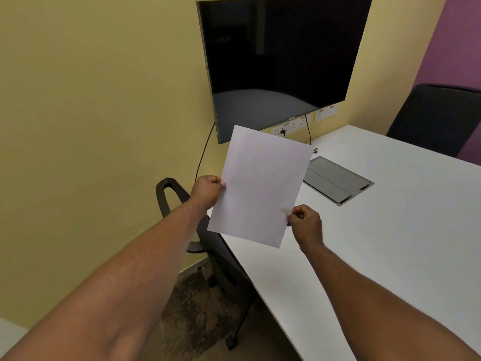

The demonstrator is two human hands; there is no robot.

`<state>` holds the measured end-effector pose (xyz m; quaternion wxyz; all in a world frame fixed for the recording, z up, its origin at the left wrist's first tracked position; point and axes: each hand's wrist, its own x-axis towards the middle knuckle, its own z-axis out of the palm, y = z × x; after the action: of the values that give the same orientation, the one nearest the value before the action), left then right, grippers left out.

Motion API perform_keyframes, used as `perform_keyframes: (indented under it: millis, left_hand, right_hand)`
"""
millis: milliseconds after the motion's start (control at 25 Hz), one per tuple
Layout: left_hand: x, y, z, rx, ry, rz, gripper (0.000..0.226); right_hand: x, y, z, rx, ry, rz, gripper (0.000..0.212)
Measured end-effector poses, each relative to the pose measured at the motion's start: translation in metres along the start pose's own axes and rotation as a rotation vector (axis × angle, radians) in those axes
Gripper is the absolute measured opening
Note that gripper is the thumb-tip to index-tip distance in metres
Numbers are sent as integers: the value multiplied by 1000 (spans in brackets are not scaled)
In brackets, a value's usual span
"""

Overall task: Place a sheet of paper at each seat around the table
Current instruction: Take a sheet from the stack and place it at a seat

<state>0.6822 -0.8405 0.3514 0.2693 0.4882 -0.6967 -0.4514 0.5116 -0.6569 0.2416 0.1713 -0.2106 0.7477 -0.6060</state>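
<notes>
Pinching a blank sheet [257, 188] by its side edges, left hand [207, 192] and right hand [305, 222] hold it above the table [390, 243] edge, no writing legible

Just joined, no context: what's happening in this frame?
A person holds one blank sheet of paper in the air with both hands: left hand on its left edge, right hand on its right edge. It hangs over the near corner of the white table, beside a black office chair. No sheet shows on the table yet.

A chair [208, 246] sits left of the table [390, 243]; a screen [281, 53] hangs behind it.
</notes>
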Motion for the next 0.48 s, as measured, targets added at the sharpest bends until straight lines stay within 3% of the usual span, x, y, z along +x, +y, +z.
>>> perform_keyframes:
  millis: [280,480]
  left_hand:
    - [122,-14,20,14,-107,-12,13]
    - [212,-35,62,74,-279,13,17]
  right_hand:
    - [60,10,58,-22,70,94,11]
    - [92,41,93,-57,208,213,16]
